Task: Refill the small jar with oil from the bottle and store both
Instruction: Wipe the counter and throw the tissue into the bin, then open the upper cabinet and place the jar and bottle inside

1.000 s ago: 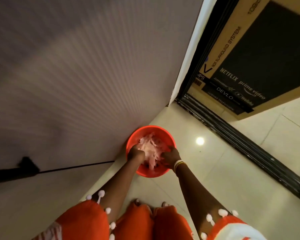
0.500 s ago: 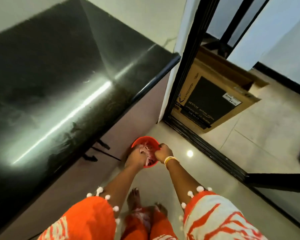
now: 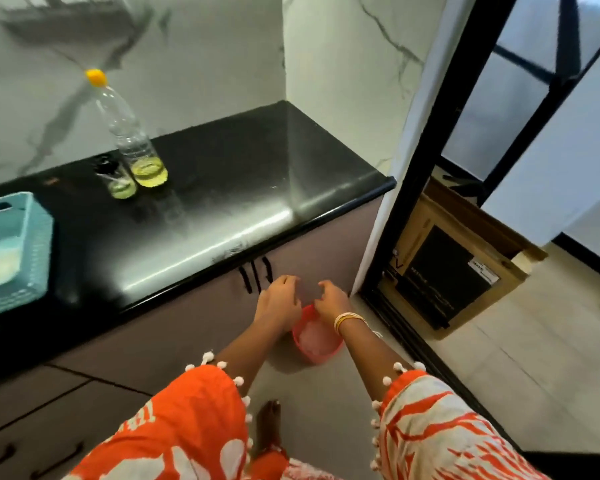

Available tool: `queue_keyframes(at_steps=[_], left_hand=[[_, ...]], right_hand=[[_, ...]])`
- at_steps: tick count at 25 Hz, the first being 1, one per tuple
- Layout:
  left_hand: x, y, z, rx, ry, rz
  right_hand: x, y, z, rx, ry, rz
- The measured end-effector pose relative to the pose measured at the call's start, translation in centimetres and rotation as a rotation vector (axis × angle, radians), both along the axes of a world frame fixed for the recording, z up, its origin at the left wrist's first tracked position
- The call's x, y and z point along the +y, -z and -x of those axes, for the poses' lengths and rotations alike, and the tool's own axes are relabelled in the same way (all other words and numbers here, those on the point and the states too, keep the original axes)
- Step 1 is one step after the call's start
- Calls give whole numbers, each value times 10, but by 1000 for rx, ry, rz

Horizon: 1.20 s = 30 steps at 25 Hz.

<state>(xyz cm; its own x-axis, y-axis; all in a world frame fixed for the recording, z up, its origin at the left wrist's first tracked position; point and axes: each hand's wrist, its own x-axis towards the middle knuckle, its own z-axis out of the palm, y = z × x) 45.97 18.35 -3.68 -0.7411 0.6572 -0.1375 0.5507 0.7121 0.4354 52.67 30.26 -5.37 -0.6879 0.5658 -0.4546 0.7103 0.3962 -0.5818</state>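
A clear plastic oil bottle (image 3: 132, 143) with a yellow cap stands on the black countertop (image 3: 222, 188), a little yellow oil at its bottom. Touching its left side is a small glass jar (image 3: 118, 183) with a dark lid and some oil inside. My left hand (image 3: 279, 306) and my right hand (image 3: 329, 301) hang low in front of the cabinet, fingers apart and holding nothing, just above a red bowl (image 3: 314, 341) on the floor. Both hands are far below and to the right of the bottle and jar.
A teal plastic basket (image 3: 11, 251) sits at the counter's left edge. Cabinet doors with black handles (image 3: 255, 275) are behind my hands. A cardboard box (image 3: 454, 268) leans beyond the black door frame (image 3: 426, 168) on the right. My foot (image 3: 269, 424) is on the tiled floor.
My hands have come up out of the red bowl and let go of what was in it. The view has risen, so the counter with bottle and jar is now visible.
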Motion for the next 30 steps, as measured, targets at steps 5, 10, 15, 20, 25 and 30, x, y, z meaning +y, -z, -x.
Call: queue_keyframes(at_steps=[5, 10, 15, 20, 25, 30], left_hand=[[-45, -65, 28, 292, -82, -161], [-85, -147, 88, 519, -221, -258], [-124, -241, 169, 809, -270, -236], [-163, -346, 243, 1217, -264, -176], [-186, -427, 285, 1490, -301, -133], [-175, -479, 314, 1521, -343, -57]], right_hand=[[-34, -62, 49, 168, -153, -14], [-72, -145, 120, 432, -177, 34], [-104, -247, 202, 718, -264, -32], [-133, -365, 275, 1029, -300, -181], [-149, -460, 309, 1313, -318, -302], [-135, -522, 330, 1422, -322, -489]])
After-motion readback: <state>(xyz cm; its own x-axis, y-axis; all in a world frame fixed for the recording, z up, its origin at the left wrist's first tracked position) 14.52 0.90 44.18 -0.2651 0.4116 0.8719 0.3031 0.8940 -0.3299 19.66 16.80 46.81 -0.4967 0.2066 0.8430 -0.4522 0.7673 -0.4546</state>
